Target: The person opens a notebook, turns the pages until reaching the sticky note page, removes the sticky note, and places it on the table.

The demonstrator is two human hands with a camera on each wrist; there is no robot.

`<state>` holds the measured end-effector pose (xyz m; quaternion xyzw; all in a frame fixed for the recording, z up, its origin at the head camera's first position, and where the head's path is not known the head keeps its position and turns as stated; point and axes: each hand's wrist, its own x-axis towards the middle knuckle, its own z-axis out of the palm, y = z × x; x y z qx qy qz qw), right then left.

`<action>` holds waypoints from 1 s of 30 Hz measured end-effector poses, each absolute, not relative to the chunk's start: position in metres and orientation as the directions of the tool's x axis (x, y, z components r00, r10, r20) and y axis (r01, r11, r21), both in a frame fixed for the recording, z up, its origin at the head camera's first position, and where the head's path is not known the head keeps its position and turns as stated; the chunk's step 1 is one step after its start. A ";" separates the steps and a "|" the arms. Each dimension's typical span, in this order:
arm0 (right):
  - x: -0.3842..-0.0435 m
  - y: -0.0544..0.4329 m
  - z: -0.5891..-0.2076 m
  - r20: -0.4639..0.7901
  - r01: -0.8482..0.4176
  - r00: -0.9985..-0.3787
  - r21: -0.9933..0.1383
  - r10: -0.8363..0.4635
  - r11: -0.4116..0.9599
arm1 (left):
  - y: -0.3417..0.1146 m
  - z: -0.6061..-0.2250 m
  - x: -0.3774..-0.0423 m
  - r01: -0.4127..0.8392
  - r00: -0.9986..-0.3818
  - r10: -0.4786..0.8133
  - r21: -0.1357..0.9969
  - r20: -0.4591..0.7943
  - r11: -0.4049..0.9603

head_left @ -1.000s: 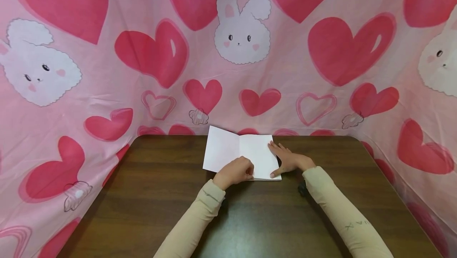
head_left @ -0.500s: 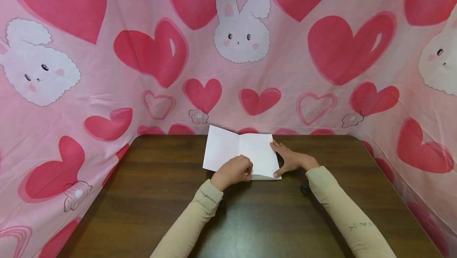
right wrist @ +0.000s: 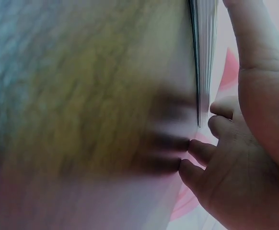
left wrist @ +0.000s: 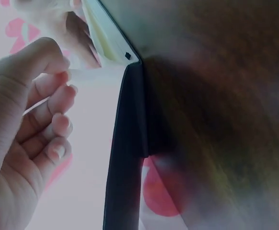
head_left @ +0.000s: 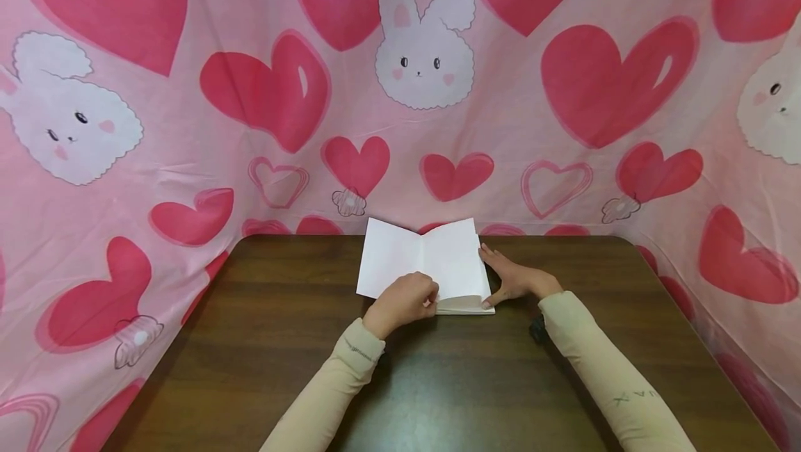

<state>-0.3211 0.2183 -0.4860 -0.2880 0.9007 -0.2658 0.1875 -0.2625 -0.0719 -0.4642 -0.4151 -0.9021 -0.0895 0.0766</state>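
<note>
An open book with blank white pages (head_left: pixel 391 257) lies near the far edge of the table. Its left side is raised, and in the left wrist view its dark cover (left wrist: pixel 125 143) shows underneath. My left hand (head_left: pixel 403 302) pinches the lower edge of a right-side page (head_left: pixel 453 261) between thumb and forefinger. That page arches up off the page stack (right wrist: pixel 205 62) below it. My right hand (head_left: pixel 513 279) stands at the book's right side with fingers spread. Its thumb touches the lower right corner, and its other fingertips reach down to the table in the right wrist view.
The dark wooden table (head_left: pixel 250 354) extends in front of the book and to both sides. A pink cloth (head_left: pixel 500 118) with hearts and rabbits hangs close behind the book and along both sides. A small black object (head_left: pixel 538 329) sits under the right wrist.
The right-side page has risen from the stack and now arches up. My left hand has moved slightly left, and my right hand slightly right, off the page surface towards the edge.
</note>
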 end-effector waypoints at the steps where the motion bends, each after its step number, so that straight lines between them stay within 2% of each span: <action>1: -0.321 0.218 -0.486 -0.188 -0.415 -0.764 -0.589 -0.617 0.693 | -0.072 -0.465 -0.261 0.755 -0.651 0.726 0.087 0.223 0.650; 7: -0.320 0.213 -0.487 -0.182 -0.427 -0.767 -0.570 -0.615 0.702 | -0.072 -0.468 -0.252 0.705 -0.681 0.654 0.053 0.331 0.707; 13: -0.318 0.209 -0.485 -0.188 -0.440 -0.765 -0.546 -0.616 0.713 | -0.073 -0.463 -0.247 0.662 -0.670 0.554 0.059 0.495 0.748; 19: -0.316 0.209 -0.483 -0.219 -0.415 -0.771 -0.539 -0.599 0.732 | -0.076 -0.451 -0.245 0.643 -0.669 0.502 0.088 0.548 0.761; 27: -0.316 0.210 -0.484 -0.227 -0.412 -0.766 -0.546 -0.602 0.729 | -0.082 -0.428 -0.244 0.633 -0.581 0.462 0.015 0.670 0.774; 30: -0.316 0.211 -0.484 -0.233 -0.407 -0.767 -0.544 -0.598 0.734 | -0.086 -0.425 -0.243 0.623 -0.566 0.461 -0.011 0.684 0.782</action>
